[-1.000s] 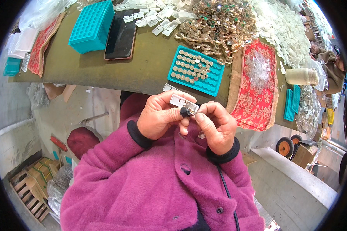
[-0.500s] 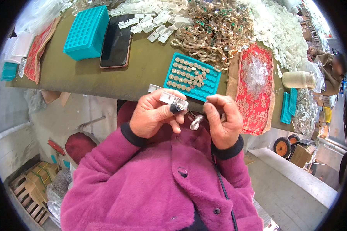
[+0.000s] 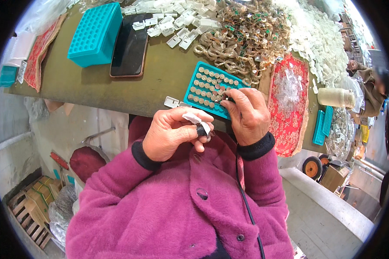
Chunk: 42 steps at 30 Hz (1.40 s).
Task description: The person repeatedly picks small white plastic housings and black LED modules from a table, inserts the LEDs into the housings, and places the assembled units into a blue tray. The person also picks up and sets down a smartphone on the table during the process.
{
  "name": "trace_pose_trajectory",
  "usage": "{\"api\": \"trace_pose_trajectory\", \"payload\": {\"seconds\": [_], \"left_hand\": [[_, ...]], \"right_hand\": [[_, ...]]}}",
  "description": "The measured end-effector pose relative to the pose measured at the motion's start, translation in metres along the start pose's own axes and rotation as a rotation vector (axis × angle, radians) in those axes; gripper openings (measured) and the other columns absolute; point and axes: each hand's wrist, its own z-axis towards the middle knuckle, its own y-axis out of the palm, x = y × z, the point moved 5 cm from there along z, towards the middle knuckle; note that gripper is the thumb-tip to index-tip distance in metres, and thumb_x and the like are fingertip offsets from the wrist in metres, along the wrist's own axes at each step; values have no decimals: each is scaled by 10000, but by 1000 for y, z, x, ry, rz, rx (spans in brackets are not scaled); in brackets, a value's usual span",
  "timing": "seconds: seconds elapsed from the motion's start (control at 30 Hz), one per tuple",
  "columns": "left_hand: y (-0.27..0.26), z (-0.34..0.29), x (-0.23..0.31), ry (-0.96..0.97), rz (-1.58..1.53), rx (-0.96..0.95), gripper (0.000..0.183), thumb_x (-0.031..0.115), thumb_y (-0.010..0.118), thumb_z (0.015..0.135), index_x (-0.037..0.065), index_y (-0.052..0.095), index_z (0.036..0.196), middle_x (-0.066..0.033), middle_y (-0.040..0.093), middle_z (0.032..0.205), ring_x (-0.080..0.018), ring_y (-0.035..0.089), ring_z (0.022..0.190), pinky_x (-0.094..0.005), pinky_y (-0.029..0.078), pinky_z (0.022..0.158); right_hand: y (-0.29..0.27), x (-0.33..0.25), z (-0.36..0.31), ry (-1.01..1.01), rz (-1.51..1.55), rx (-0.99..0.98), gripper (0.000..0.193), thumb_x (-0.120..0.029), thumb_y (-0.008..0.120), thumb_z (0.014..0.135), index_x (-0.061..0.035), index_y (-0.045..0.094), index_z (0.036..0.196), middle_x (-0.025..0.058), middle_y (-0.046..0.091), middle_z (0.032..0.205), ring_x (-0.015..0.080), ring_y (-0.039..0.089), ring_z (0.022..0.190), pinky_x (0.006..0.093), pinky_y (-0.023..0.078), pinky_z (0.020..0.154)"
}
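Note:
My left hand (image 3: 168, 133) is closed round a small white plastic case (image 3: 191, 117), pinched between thumb and fingers. A black wrap (image 3: 201, 129) covers the thumb tip. Reaching over the near right part of a teal tray (image 3: 189, 91), my right hand (image 3: 250, 117) has its thumb and forefinger drawn together; what they grip, if anything, is too small to make out. Rows of round silvery discs (image 3: 198, 91) like button cells fill much of the tray. At the table's front edge, by the left fingers, lies another white case (image 3: 171, 102).
Behind the tray lie a tangle of clear cords (image 3: 250, 34) and heaped white cases (image 3: 181, 17). A phone (image 3: 129, 47) and a teal rack (image 3: 95, 36) stand to the left. On the right are a red patterned cloth (image 3: 285, 125) and a spool (image 3: 336, 99).
My right hand has moved forward from in front of my body onto the tray. In my left hand the white case has tilted, and the silvery bundle below it is mostly hidden now.

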Motion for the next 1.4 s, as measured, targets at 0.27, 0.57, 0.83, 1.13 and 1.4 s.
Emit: {"api": "trace_pose_trajectory", "payload": {"seconds": [0.27,0.57,0.83,1.13,1.4], "left_hand": [[2,1,-3,53,39,-36,304,-154,507,838,-30,712,1025,-153,720,971,-146,621,680,-277,500,535],[14,-5,-14,3,-5,-29,395,-9,715,977,-36,645,1365,-120,728,1157,-177,725,922,-305,639,772],[16,-8,-17,44,72,-39,366,-31,690,994,-35,652,1358,-101,740,1129,-162,735,912,-298,649,798],[18,-13,-21,80,84,-78,344,-20,677,1011,-42,647,1352,-94,737,1139,-148,728,934,-291,653,801],[21,-16,-20,93,184,-84,352,-27,687,997,-62,655,1346,-84,709,1124,-163,725,928,-306,637,780]], "right_hand": [[7,2,0,-14,-32,-85,232,-68,771,860,-36,670,1067,126,639,946,336,666,873,426,557,743],[-7,-11,0,17,163,12,179,18,721,889,-6,658,1054,155,640,932,340,666,855,424,558,727],[-30,-51,-29,-131,336,34,351,58,777,744,12,737,1090,131,642,928,275,673,777,370,570,645],[-30,-49,-51,111,433,50,307,75,772,844,12,702,1136,147,677,977,291,688,840,368,579,696],[-34,-55,-55,-32,368,126,296,82,778,858,34,669,1129,169,697,980,305,703,855,382,592,711]]}}
